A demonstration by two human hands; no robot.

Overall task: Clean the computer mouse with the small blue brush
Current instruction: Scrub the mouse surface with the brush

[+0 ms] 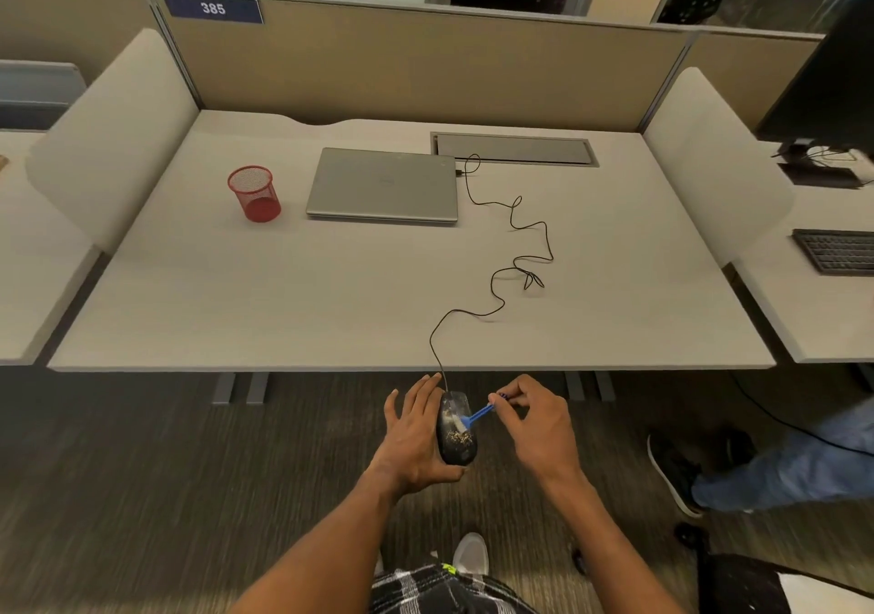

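My left hand (410, 438) cradles a black wired computer mouse (457, 443) from below and from its left side, in the air just in front of the desk edge. Tan crumbs and dust speckle the mouse's top. My right hand (539, 424) pinches the handle of the small blue brush (478, 415), whose pale bristles touch the upper middle of the mouse. The mouse cable (515, 235) runs up over the desk to a closed grey laptop (384, 186).
A red mesh pen cup (255, 193) stands left of the laptop on the light desk (236, 301). A cable hatch (514, 149) sits at the back. Another person's leg and shoe (738, 467) are at the right. A keyboard (837, 250) lies on the neighbouring desk.
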